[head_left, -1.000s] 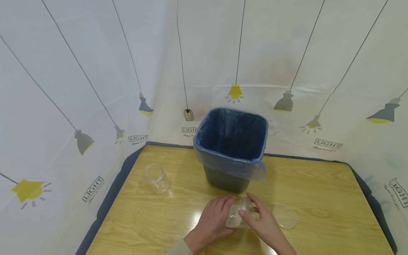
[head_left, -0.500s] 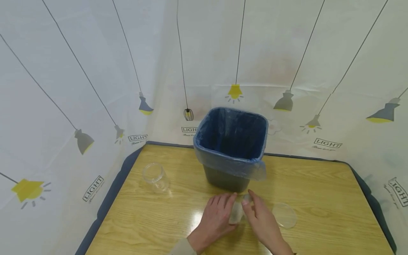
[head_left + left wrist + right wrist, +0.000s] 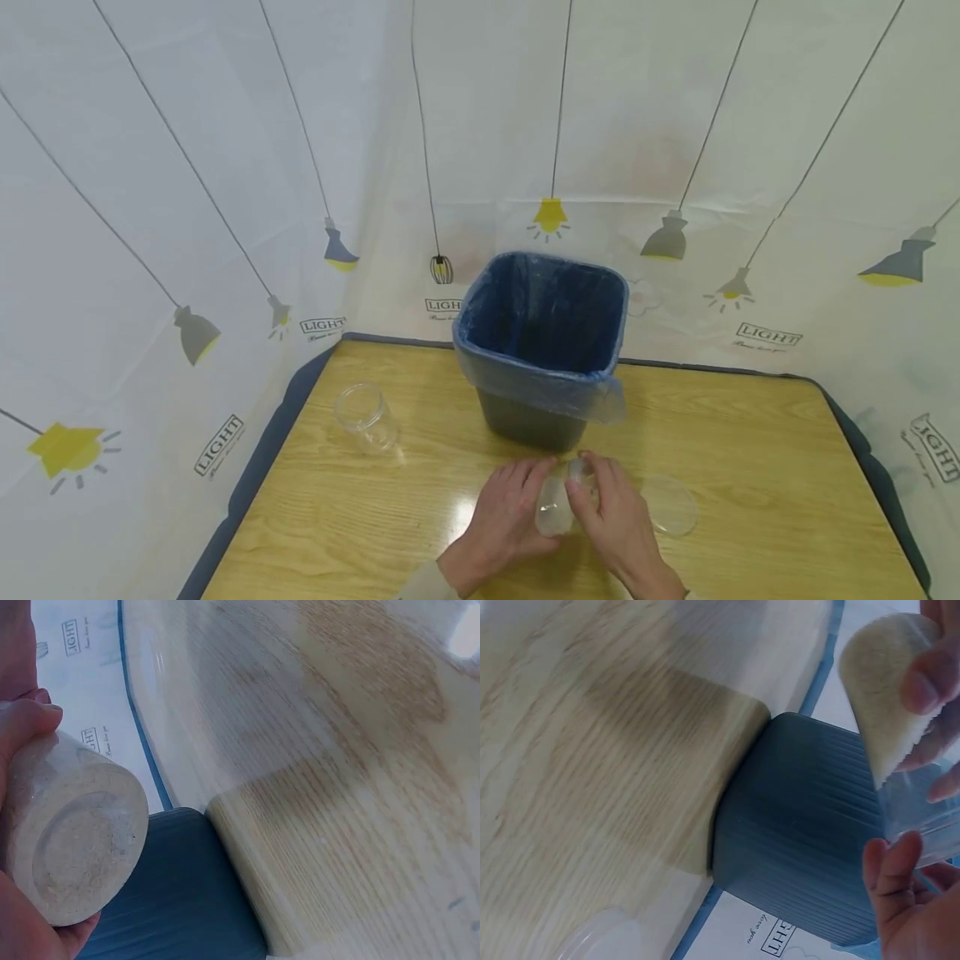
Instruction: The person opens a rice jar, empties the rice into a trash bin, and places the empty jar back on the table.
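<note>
Jar (image 3: 553, 510) held tilted by both hands, near side of bin (image 3: 525, 423). Left hand (image 3: 506, 512): fingers curled round the base end. Right hand (image 3: 621, 523): fingers pinching the clear end. Pale grainy stuff (image 3: 881, 682) inside, toward the base. Clear disc (image 3: 671, 505) flat on surface (image 3: 292, 525), just beside right hand. Second jar (image 3: 367, 418) upright, left of bin.

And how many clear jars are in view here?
2. An upright jar stands on the table, left of the bin; a second jar, holding pale grains, is tilted between the left hand and right hand. The bin's dark inside could hide more.
</note>
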A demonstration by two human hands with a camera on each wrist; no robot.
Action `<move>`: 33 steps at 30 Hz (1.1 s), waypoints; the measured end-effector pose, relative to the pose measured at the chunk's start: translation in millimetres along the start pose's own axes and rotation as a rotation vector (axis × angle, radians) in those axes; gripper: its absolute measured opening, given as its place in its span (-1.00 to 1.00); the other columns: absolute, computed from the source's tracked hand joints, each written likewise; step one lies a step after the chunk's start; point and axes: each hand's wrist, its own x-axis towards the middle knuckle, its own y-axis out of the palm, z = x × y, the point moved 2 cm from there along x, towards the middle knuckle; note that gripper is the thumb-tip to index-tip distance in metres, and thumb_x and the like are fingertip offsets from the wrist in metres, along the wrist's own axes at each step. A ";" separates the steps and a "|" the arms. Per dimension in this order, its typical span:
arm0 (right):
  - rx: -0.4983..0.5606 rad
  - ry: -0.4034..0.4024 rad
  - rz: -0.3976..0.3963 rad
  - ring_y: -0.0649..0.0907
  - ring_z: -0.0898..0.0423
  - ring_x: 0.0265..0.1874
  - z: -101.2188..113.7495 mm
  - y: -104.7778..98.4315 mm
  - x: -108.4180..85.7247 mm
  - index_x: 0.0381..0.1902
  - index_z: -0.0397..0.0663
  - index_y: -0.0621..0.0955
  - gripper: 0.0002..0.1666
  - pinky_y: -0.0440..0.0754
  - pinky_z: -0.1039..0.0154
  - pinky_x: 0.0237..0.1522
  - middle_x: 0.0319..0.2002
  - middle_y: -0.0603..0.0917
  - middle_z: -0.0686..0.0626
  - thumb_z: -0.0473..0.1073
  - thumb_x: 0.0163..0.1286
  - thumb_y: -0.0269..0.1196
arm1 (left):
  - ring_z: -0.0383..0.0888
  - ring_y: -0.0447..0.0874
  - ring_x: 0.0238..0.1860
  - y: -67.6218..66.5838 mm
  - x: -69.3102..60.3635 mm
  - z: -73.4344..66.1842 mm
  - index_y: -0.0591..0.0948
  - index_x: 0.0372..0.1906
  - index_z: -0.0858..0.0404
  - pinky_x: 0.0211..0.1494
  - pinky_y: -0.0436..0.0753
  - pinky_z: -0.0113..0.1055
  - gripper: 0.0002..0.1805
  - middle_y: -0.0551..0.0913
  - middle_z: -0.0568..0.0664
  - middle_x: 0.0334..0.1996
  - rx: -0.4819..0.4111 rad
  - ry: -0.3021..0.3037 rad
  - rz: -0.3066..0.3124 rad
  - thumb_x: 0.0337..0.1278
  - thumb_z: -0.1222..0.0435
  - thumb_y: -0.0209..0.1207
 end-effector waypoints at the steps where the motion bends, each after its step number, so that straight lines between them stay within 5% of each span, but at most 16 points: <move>1: 0.002 -0.025 -0.014 0.68 0.04 -0.23 -0.4 0.2 -0.2 0.14 -0.22 0.60 -0.55 0.65 0.03 -0.33 -0.09 0.69 -0.10 -0.11 0.37 0.27 | -0.16 0.68 -0.13 -0.4 -0.3 -0.3 0.54 0.25 0.18 -0.07 0.67 -0.29 0.07 0.67 -0.08 -0.09 -0.007 -0.001 0.005 -0.60 -0.15 0.60; 11: 0.023 -0.136 -0.071 0.71 -0.04 -0.15 -6.4 -0.4 -5.0 0.12 -0.26 0.58 -0.52 0.68 -0.06 -0.25 -0.07 0.69 -0.11 -0.11 0.32 0.23 | -0.17 0.68 -0.12 -4.1 1.6 -1.1 0.52 0.28 0.14 -0.02 0.66 -0.32 0.11 0.67 -0.11 -0.08 -0.038 0.016 0.050 -0.62 -0.19 0.63; 21: -0.014 -0.357 -0.072 0.68 -0.11 -0.07 -8.0 0.3 -4.1 0.10 -0.29 0.59 -0.26 0.61 -0.03 -0.10 -0.01 0.68 -0.15 0.30 0.59 -0.07 | -0.23 0.66 -0.02 -6.5 -4.3 -0.4 0.45 0.38 0.18 0.03 0.64 -0.40 0.12 0.66 -0.16 0.02 -0.211 -0.053 0.247 -0.46 -0.14 0.62; 33: -0.002 -0.357 -0.030 0.65 -0.09 -0.01 -14.5 4.0 -4.7 0.13 -0.30 0.57 -0.29 0.57 0.03 -0.01 0.04 0.64 -0.15 0.27 0.60 -0.06 | -0.19 0.67 -0.01 -5.3 -5.0 -1.0 0.46 0.35 0.19 0.16 0.64 -0.29 0.13 0.66 -0.10 0.04 -0.109 -0.016 0.189 -0.49 -0.19 0.62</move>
